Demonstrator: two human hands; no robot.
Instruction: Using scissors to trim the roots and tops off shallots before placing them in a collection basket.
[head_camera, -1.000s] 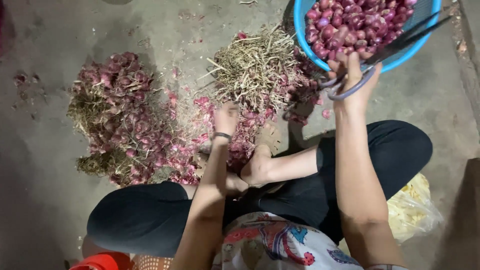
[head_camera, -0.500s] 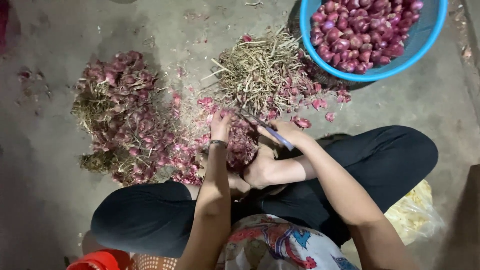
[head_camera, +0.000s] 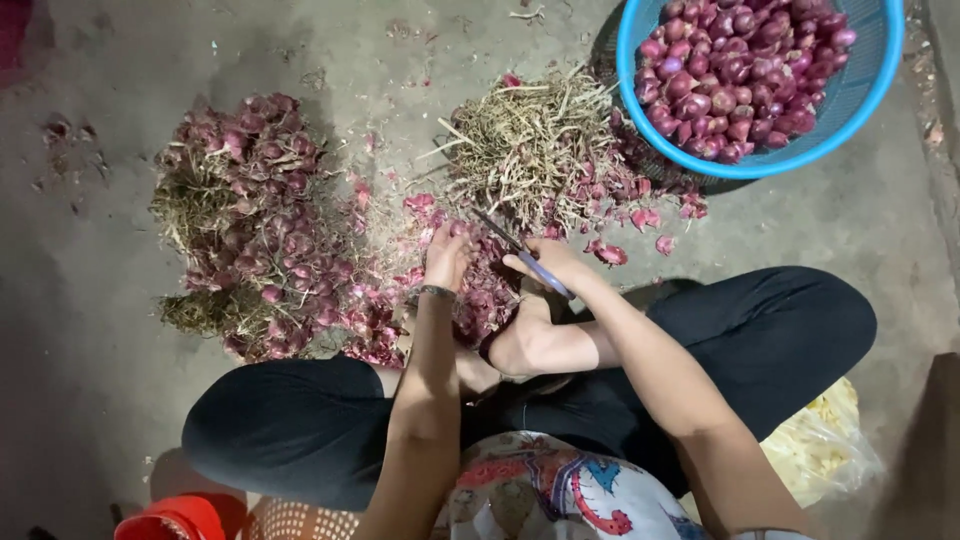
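Head view looks down at a person sitting cross-legged on the floor, with the right hand (head_camera: 548, 262) wrapped around a pair of scissors (head_camera: 520, 252). Left hand (head_camera: 446, 255) is curled down into the red shallots (head_camera: 260, 225) and peels, but I cannot tell what it grips. Trimmed shallots fill the blue basket (head_camera: 868, 95) beside a pile of dry stalks (head_camera: 525, 150).

Purple-red shallots (head_camera: 745, 75) fill a blue basket (head_camera: 868, 90) (black trousers (head_camera: 770, 320)).
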